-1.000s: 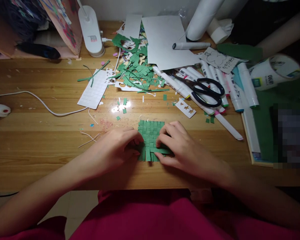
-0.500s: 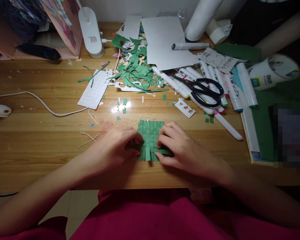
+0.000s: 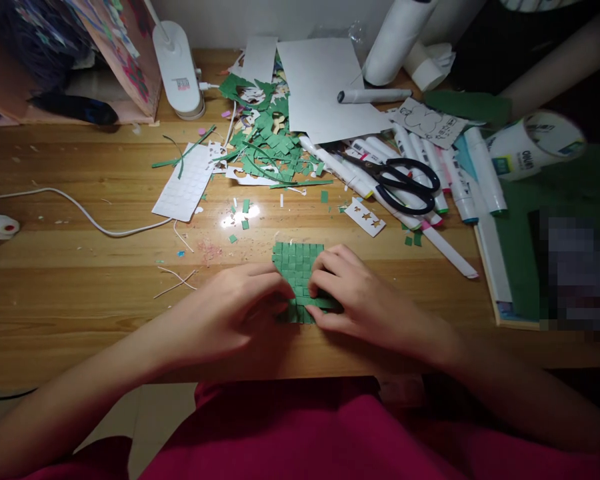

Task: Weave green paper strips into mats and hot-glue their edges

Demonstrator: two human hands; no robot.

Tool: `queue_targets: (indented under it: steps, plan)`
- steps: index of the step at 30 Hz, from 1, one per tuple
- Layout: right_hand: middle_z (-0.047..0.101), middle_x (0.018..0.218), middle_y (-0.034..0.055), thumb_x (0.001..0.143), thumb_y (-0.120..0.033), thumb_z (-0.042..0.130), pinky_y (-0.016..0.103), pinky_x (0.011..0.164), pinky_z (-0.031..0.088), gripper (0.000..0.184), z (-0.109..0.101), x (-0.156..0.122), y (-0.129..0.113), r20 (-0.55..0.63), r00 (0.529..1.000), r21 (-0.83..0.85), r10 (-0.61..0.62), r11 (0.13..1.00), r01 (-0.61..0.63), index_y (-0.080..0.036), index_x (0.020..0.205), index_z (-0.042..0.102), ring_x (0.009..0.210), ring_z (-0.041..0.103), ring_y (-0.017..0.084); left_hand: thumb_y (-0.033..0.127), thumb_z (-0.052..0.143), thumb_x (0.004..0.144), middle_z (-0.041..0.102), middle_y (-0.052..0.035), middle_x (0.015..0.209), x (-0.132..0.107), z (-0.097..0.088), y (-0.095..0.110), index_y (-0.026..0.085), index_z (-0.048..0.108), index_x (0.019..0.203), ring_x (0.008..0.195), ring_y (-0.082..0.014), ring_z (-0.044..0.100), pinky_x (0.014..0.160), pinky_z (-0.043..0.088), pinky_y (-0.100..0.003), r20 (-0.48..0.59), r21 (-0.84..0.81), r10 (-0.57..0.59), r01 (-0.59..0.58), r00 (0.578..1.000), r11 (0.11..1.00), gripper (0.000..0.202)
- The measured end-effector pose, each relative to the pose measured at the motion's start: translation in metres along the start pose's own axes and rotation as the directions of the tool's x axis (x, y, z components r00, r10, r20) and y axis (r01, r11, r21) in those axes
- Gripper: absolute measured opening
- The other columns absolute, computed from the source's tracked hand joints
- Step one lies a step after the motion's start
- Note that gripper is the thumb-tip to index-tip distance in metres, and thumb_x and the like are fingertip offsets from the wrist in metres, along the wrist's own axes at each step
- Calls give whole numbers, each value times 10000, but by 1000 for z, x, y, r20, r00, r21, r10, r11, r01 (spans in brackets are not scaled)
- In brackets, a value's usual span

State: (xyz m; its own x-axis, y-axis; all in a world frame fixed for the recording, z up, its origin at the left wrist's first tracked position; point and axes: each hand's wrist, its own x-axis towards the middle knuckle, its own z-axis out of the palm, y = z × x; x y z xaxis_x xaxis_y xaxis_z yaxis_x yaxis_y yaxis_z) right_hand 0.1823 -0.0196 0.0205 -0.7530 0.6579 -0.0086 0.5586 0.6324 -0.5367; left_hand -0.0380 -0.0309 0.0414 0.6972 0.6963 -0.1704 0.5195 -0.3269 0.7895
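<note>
Found mat [image 3: 299,263] flat on worktop [image 3: 80,267], well down-left of scissors [image 3: 405,181]. Woven from thin green paper strips, w/ rows toward scissors tight & ends away from them loose. Saw left hand [image 3: 230,313] over the corner farthest from scissors: grip closed, fingertips [image 3: 279,291] pinched down on mat's edge. Saw right hand [image 3: 365,300] on the side nearer scissors: grip curled nearly shut, fingers pressed on top, thumb low at the edge, prob. nipping a cross strip. Couldn't make out thumb contact exactly. Judged mat v. light, floppy & easily torn or creased. Held together by friction only, so liable to slip apart if lifted by one strip. Best taken w/ flat fingertip pressure on the woven part, or pinched at two opposite edges, not by loose ends. Smooth worktop, so likely to slide unless pinned.
</note>
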Motion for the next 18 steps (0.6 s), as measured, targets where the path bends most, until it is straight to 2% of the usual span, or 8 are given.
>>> queue_targets:
  steps: [4,9,12,16,18]
  plan:
    - [539,901,83,810,-186,596,347,834,417,45,1,0,0,7,1000,2,5,1000,-5,-150,803,570,938,439,233,73,463,841,588,-27,888,4,18,-2,163,578,938,786,-135,545,675,423,-239,-12,8,31,-31,999,999,175]
    - [538,847,52,793,-208,634,318,778,398,105,-3,-2,1,25,998,72,54,996,-56,-166,765,542,902,437,214,163,501,872,566,-23,835,7,38,-8,159,541,892,744,-134,523,634,404,-239,-127,119,51,-36,991,992,45]
    - [535,787,14,825,-292,627,296,738,380,161,-11,-2,3,70,994,207,79,974,-92,-183,742,543,839,445,183,255,529,874,556,-19,817,9,43,-6,166,514,871,717,-134,511,610,400,-244,-168,148,21,4,986,989,90]
    - [562,800,4,958,-318,408,312,803,364,264,-21,0,4,159,987,395,-22,918,-43,-195,819,596,815,477,158,299,528,876,548,-9,780,10,43,-4,169,495,859,677,-128,507,595,403,-245,-202,102,-40,62,979,993,135]
    - [579,838,10,960,-335,401,319,821,367,252,-22,0,4,180,983,420,-28,906,-51,-199,869,592,839,492,162,291,507,891,550,-5,759,10,41,-3,171,490,834,663,-125,507,590,401,-243,-213,74,-60,77,975,994,134]
